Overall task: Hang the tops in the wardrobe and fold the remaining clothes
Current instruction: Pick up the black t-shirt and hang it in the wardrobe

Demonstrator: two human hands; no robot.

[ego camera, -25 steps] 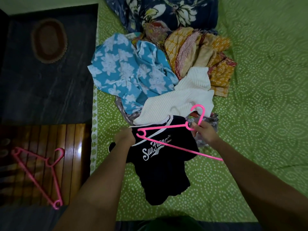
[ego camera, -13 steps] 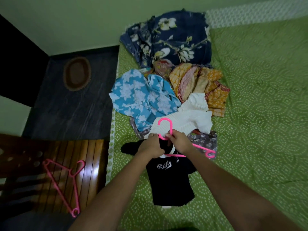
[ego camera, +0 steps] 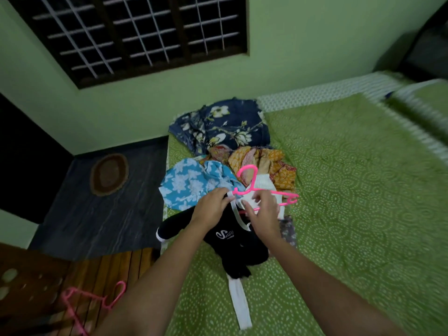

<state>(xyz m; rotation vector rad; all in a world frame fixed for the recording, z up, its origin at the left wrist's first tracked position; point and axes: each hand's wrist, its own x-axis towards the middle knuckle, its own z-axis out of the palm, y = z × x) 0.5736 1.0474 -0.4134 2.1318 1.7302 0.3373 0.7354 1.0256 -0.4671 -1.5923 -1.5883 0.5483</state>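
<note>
- Pink plastic, a hanger (ego camera: 252,187), sits at the neck of a black top (ego camera: 232,241), its hook pointing up and away from the hands.
- The left hand (ego camera: 211,209) pinches the white-trimmed collar at the hanger's near-left shoulder, fingers curled around the fabric.
- The right hand (ego camera: 263,214) is just beside it, fingers bent around the collar edge and the hanger's lower bar; the far arm of the hanger sticks out past this hand.
- Below the two hands the black top hangs down onto the green bedspread (ego camera: 351,202), with a white strip trailing toward the viewer.
- Beyond the grip lies the heap of remaining clothes: a blue floral garment (ego camera: 186,183) to the left, a cream ribbed piece (ego camera: 263,181) right behind the hanger, orange printed cloth (ego camera: 278,168) and a navy floral fabric (ego camera: 228,127) farthest off.
- Down to the left of the hands, a second pink hanger (ego camera: 92,301) rests on a wooden surface (ego camera: 109,267).
</note>
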